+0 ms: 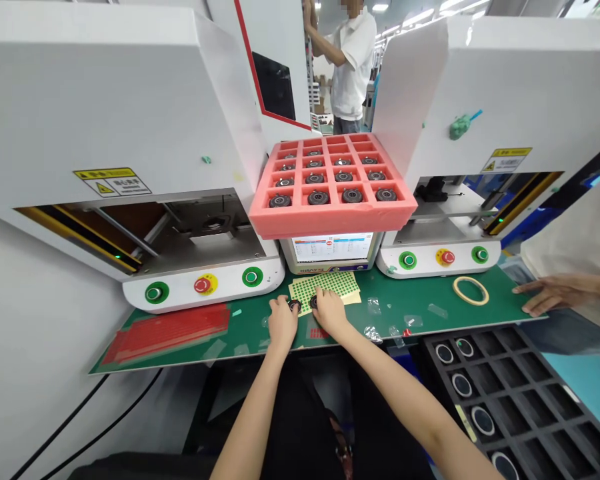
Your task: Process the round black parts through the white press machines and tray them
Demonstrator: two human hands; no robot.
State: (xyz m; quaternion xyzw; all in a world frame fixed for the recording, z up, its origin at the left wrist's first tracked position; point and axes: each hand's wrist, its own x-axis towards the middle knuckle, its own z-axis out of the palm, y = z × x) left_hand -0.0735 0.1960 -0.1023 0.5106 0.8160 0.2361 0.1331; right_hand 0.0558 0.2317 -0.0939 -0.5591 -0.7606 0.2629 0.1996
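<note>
My left hand (283, 323) is closed on a round black part (295, 305) at the middle of the green bench. Close to its right, my right hand (331, 311) grips a second round black part (313, 302), partly hidden by the fingers. Both parts are over or beside a pale yellow sheet of small green dot stickers (347, 285). A small patch of red stickers (319, 333) lies just below the hands. Behind the sheet, a pink foam tray (330, 220) holds several similar round black parts in its compartments.
White machines with green and red buttons flank a monitor (333, 248). Red strips (167, 333) lie on the left of the green bench (260, 337), a tape roll (471, 291) on the right. A co-worker's hand (545, 293) rests at the right edge, above a black tray (510, 373).
</note>
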